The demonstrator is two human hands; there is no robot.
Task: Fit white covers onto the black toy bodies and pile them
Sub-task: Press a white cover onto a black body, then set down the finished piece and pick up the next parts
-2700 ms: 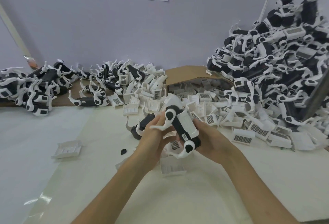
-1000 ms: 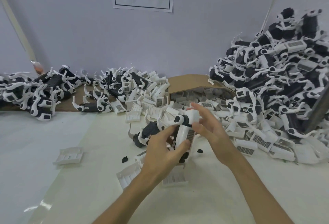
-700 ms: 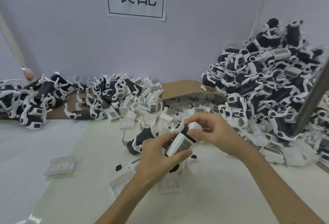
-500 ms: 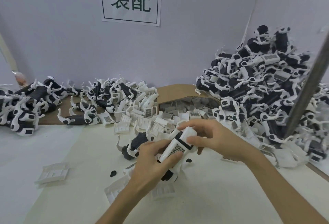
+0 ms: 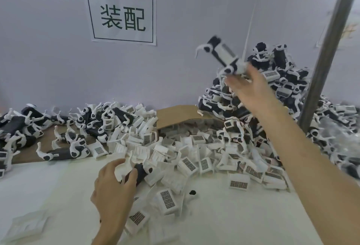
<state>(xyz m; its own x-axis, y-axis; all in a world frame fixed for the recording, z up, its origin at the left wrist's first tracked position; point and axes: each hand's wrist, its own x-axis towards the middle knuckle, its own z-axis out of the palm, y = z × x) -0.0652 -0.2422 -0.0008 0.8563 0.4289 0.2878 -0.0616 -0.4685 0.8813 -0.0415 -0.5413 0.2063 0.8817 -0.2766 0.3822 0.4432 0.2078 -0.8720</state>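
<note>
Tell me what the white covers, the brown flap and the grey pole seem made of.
Covers: likely moulded plastic, matte white, thin ribbed walls. Flap: cardboard, plain brown, creased fold. Pole: probably metal, smooth grey, dull sheen.

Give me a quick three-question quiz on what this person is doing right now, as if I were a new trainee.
1. True or false: the left hand is empty, with its fingers spread flat.
2. The tall pile of covered toys, behind the raised right hand, stands on which side of the view? A) left B) right C) near side
3. Fill in: the toy up in the air by the right hand wears a ___ cover.

Key:
1. False: it grips a black toy body.
2. B.
3. White.
</note>
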